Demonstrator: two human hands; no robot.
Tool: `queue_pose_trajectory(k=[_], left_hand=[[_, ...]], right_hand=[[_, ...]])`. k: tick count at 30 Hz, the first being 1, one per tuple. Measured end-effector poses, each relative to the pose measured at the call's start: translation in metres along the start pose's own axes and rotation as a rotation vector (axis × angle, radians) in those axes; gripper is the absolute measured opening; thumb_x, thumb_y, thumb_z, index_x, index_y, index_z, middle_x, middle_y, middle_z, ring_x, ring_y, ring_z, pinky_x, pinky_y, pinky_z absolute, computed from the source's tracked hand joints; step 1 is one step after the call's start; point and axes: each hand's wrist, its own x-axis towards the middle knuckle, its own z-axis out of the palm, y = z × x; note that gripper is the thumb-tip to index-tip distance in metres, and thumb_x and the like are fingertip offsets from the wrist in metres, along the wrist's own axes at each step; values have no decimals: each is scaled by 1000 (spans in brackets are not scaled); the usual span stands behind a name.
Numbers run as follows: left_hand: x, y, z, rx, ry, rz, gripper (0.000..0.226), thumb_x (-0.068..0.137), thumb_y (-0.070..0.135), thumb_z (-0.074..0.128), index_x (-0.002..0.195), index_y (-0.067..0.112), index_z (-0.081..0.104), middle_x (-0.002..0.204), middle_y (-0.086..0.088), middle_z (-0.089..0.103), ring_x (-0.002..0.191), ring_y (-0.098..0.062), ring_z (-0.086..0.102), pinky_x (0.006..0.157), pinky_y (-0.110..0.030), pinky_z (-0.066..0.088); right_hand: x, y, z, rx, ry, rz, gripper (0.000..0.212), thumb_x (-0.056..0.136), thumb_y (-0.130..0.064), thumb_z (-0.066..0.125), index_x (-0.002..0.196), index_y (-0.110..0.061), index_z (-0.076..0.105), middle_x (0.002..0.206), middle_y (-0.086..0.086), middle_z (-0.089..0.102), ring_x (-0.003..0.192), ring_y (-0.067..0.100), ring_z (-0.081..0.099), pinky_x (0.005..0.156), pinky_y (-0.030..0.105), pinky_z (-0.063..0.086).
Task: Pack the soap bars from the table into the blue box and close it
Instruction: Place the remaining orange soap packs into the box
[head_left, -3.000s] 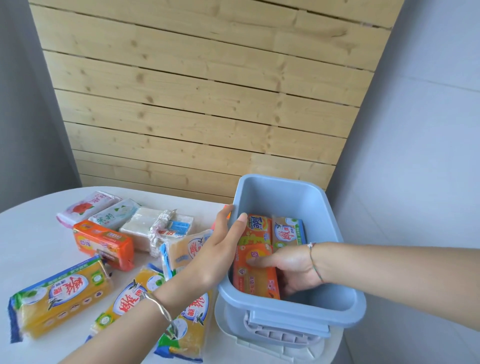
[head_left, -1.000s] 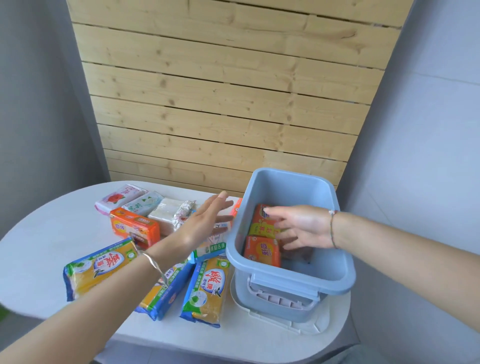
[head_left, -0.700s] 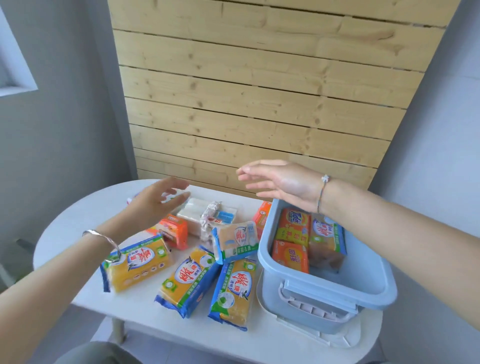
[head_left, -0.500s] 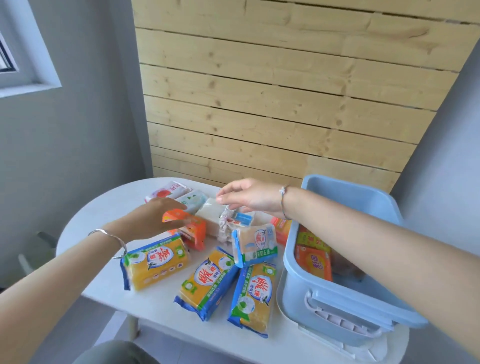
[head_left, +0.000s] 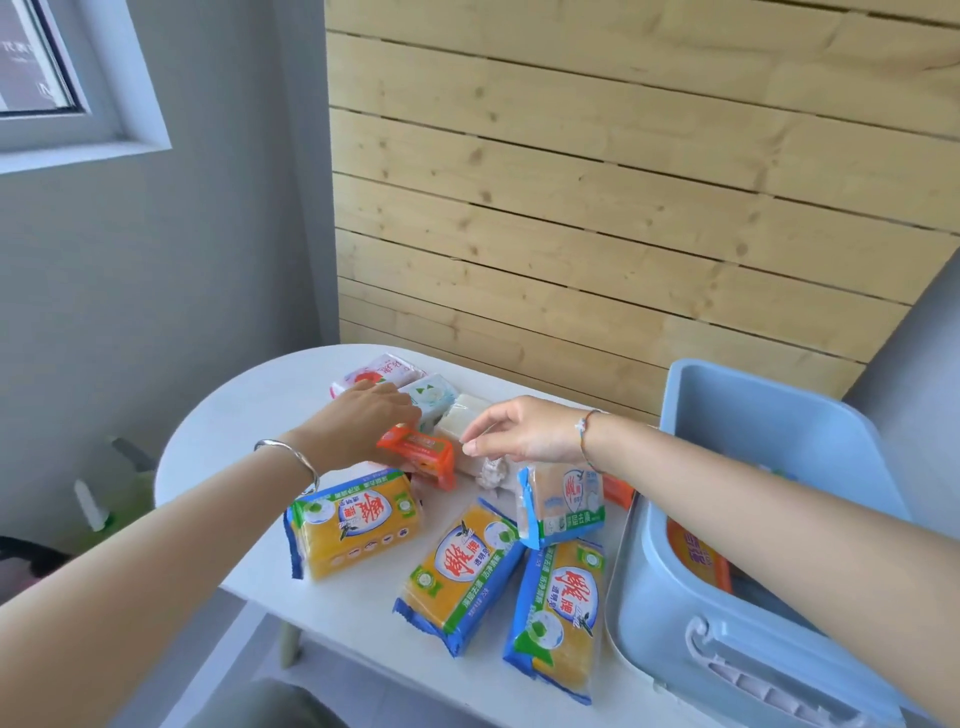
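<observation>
Three yellow soap bars (head_left: 457, 569) lie along the near tabletop (head_left: 239, 415) edge beside the open blue box (head_left: 769, 519) at its right end, while farther back the left hand (head_left: 363, 426) grips an orange bar (head_left: 418, 454) and the right hand (head_left: 524, 428), fingers loosely curled, hovers over a white bar (head_left: 465, 413).

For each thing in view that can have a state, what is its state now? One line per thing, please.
Light blue plastic box: open, lid off, some soap bars inside.
Orange boxed soap bar: tilted, left hand on it.
Three yellow wrapped soap bars: flat on the white round table, untouched.
White wrapped soap bar: on the table, under the right hand.
Left hand: on the orange bar.
Right hand: fingers bent, grip unclear.
</observation>
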Motion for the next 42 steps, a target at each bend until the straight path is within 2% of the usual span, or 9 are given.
queue_pose_trajectory(k=[5, 12, 17, 20, 24, 32, 36, 40, 42], left_hand=[[-9, 6, -27, -170, 98, -179, 30, 80, 53, 58, 100, 32, 49, 82, 9, 56, 68, -15, 51, 47, -17, 30], [-11, 75, -109, -918, 272, -260, 44, 69, 67, 56, 75, 24, 53, 67, 6, 67, 54, -3, 65, 41, -14, 45], [8, 139, -131, -1283, 238, -261, 59, 81, 62, 49, 92, 5, 61, 88, -17, 72, 69, -19, 70, 64, -29, 56], [21, 173, -132, -1483, 241, -201, 49, 90, 55, 38, 101, 14, 61, 92, 1, 70, 70, -7, 64, 62, -18, 52], [34, 210, -113, -1512, 182, -196, 41, 92, 53, 34, 114, 25, 55, 115, 8, 62, 99, -9, 62, 87, -29, 50], [41, 246, -82, -1339, 66, -244, 50, 89, 60, 34, 132, 37, 40, 132, 13, 49, 123, -8, 43, 107, -34, 31], [43, 251, -80, -1360, 82, -263, 49, 90, 55, 37, 135, 35, 36, 126, 15, 48, 106, -1, 49, 99, -28, 32], [43, 252, -81, -1338, 69, -258, 50, 91, 55, 36, 136, 36, 33, 127, 15, 44, 111, -8, 45, 96, -29, 34], [42, 252, -82, -1354, 71, -250, 49, 92, 53, 36, 137, 34, 32, 127, 15, 44, 107, -5, 48, 89, -23, 35]], right_hand=[[-9, -7, -19, 35, 144, -114, 41, 82, -35, 68, 120, -23, 57, 123, -4, 57, 111, 16, 60, 101, 32, 46], [-50, -19, -63, 194, 210, -277, 33, 83, -18, 68, 115, -19, 59, 115, 7, 68, 98, 12, 65, 88, 20, 52], [-106, 1, -111, 218, 234, -223, 34, 75, -26, 71, 107, -18, 64, 106, 7, 73, 85, 12, 71, 77, 21, 57], [-147, 26, -137, 174, 248, -154, 52, 65, -32, 72, 112, -12, 64, 106, 10, 74, 91, 18, 71, 85, 28, 56], [-190, 63, -157, 126, 227, -47, 38, 65, -32, 73, 101, -21, 67, 95, 2, 77, 82, 9, 72, 70, 16, 56], [-184, 109, -129, -143, 1, 211, 31, 79, -26, 73, 106, -15, 63, 106, 6, 74, 90, 13, 69, 88, 23, 51], [-168, 114, -122, -219, -112, 259, 21, 82, -25, 71, 99, -16, 61, 99, 6, 73, 84, 13, 64, 92, 30, 49], [-160, 121, -124, -201, -228, 305, 11, 87, -18, 65, 79, -22, 59, 57, -15, 69, 60, -1, 62, 70, 21, 49], [-159, 122, -128, -209, -235, 310, 10, 87, -17, 65, 82, -22, 58, 59, -13, 68, 61, 0, 62, 68, 20, 48]])
